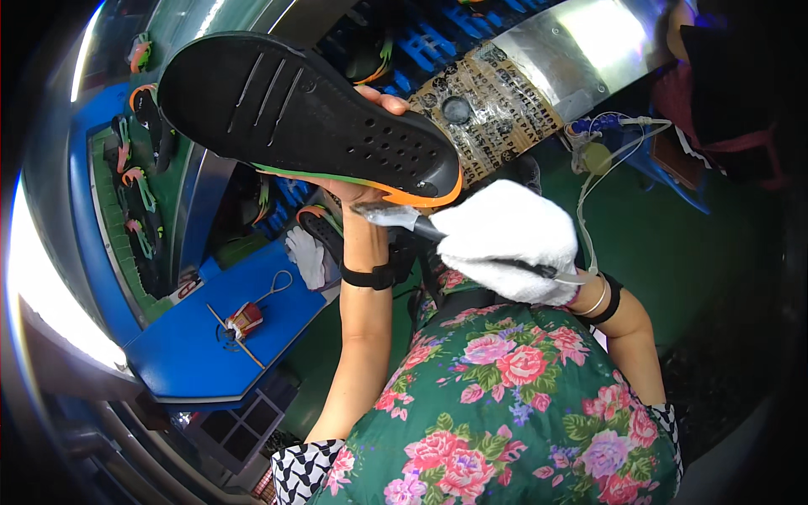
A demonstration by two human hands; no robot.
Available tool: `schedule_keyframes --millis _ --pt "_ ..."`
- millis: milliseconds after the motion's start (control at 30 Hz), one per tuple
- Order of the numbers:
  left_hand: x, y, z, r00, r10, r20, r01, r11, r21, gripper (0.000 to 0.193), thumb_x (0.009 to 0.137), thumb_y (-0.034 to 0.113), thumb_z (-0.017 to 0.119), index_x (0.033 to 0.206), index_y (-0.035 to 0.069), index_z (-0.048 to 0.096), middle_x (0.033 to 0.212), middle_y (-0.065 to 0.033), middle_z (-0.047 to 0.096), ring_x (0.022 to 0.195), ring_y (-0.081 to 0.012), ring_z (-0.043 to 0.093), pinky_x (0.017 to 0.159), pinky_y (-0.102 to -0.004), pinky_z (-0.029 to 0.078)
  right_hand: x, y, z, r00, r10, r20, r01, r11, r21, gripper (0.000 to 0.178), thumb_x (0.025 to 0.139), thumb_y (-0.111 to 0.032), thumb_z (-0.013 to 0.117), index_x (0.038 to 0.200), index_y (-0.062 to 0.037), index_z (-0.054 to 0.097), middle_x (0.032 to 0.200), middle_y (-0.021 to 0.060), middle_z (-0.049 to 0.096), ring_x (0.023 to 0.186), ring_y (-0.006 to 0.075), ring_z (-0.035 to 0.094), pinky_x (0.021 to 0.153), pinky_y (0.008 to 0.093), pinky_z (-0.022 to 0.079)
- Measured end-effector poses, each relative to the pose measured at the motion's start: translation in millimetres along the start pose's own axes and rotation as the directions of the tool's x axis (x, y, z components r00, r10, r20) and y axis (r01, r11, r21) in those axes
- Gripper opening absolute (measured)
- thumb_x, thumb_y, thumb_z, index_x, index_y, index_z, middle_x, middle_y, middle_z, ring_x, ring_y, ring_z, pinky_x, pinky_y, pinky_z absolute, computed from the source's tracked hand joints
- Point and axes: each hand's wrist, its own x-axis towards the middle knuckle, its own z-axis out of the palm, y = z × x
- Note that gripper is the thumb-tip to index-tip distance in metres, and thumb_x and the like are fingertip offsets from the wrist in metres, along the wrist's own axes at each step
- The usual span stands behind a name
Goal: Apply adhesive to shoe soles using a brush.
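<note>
My left hand (343, 190) is bare and closed around a black shoe sole (252, 97), held up with its slotted, perforated face toward me. Its fingertips show over the far edge, and the sole hides most of the palm. Orange and green trim runs along the sole's near edge and heel. In a white cloth glove, my right hand (509, 240) grips a dark-handled brush (426, 227) with pale, worn bristles. The bristle end is beside the orange heel edge; whether it touches cannot be seen. A thin clear tube (587, 240) trails from the handle's rear end.
A blue table (177, 358) at left carries a red container (245, 321) with sticks across it. Nearby lie a white glove (306, 259) and another sole (318, 225). Several soles line a green conveyor (105, 194). Taped cardboard (518, 118) covers a ledge ahead. Another person (728, 109) is at far right.
</note>
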Motion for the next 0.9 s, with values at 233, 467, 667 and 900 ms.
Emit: schedule_keyframes --millis 233,467,667,900 --pt "0.2 2.0 -11.0 0.989 0.124 0.082 -0.134 0.982 0.134 0.097 0.083 0.080 0.059 0.120 -0.010 0.060 0.110 -0.0216 0.067 0.103 -0.0353 0.066 0.095 -0.0473 0.052 -4.0 -2.0 -19.8 0.989 0.144 -0.039 -0.147 0.985 -0.091 0.023 0.072 0.004 0.083 0.093 -0.0026 0.077 0.099 0.0154 0.075 0.083 0.0285 0.071 0.074 0.0367 0.057" --pt "2.2 4.8 -7.2 0.982 0.125 0.140 -0.145 0.979 0.140 0.085 0.087 0.068 0.066 0.118 -0.011 0.061 0.110 -0.0175 0.066 0.102 -0.0334 0.066 0.098 -0.0460 0.049 -13.3 -2.4 -12.8 0.996 -0.015 0.088 0.032 0.979 -0.200 0.029 0.077 -0.005 0.082 0.105 -0.0103 0.078 0.105 0.0086 0.076 0.085 0.0260 0.072 0.075 0.0376 0.057" --pt "-4.7 1.9 -4.6 0.993 0.099 0.069 -0.108 0.984 0.142 0.083 0.088 0.068 0.063 0.118 -0.010 0.060 0.107 -0.0173 0.066 0.101 -0.0320 0.066 0.098 -0.0468 0.049 -7.9 -9.5 -11.6 0.996 0.009 0.088 0.001 0.994 -0.111 0.031 0.078 -0.006 0.082 0.107 -0.0146 0.078 0.105 0.0076 0.077 0.090 0.0253 0.072 0.077 0.0361 0.057" --pt "1.1 3.5 -10.8 0.992 0.082 0.094 -0.099 0.975 0.198 0.088 0.088 0.073 0.057 0.117 -0.010 0.060 0.105 -0.0199 0.066 0.098 -0.0334 0.067 0.093 -0.0449 0.053 -5.6 -3.7 -21.1 0.999 0.051 -0.014 -0.053 0.964 -0.260 0.026 0.074 -0.001 0.082 0.099 -0.0039 0.076 0.094 0.0102 0.076 0.076 0.0252 0.069 0.067 0.0344 0.056"
